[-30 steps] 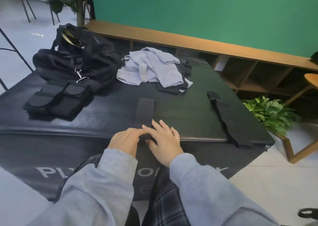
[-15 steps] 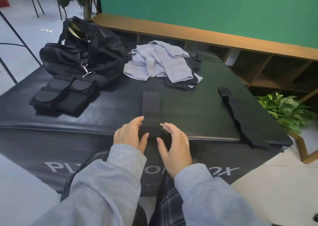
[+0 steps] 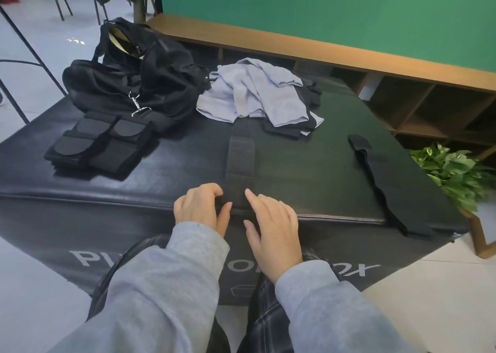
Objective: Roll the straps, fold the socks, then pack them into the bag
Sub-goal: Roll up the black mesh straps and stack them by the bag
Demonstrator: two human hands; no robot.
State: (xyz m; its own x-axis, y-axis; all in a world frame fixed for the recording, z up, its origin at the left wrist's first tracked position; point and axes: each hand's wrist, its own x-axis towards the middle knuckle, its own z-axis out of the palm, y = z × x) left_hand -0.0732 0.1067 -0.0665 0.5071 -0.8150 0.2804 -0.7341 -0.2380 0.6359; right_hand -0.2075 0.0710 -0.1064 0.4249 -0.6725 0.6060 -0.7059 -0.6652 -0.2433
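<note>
A black perforated strap lies straight away from me on the black padded box. Its near end forms a small roll at the box's front edge. My left hand grips the roll's left side with curled fingers. My right hand holds the roll's right side between thumb and fingers. A second long black strap lies flat on the right. Pale grey socks are heaped at the back over dark ones. The black bag stands open at the back left.
A stack of black padded pieces sits on the left of the box, a metal clip hanging over it. A wooden shelf unit runs behind. A potted plant stands to the right, and chair legs to the far left.
Both hands went from lying flat over the strap's near end to curling round a small roll of it. The view has moved closer.
</note>
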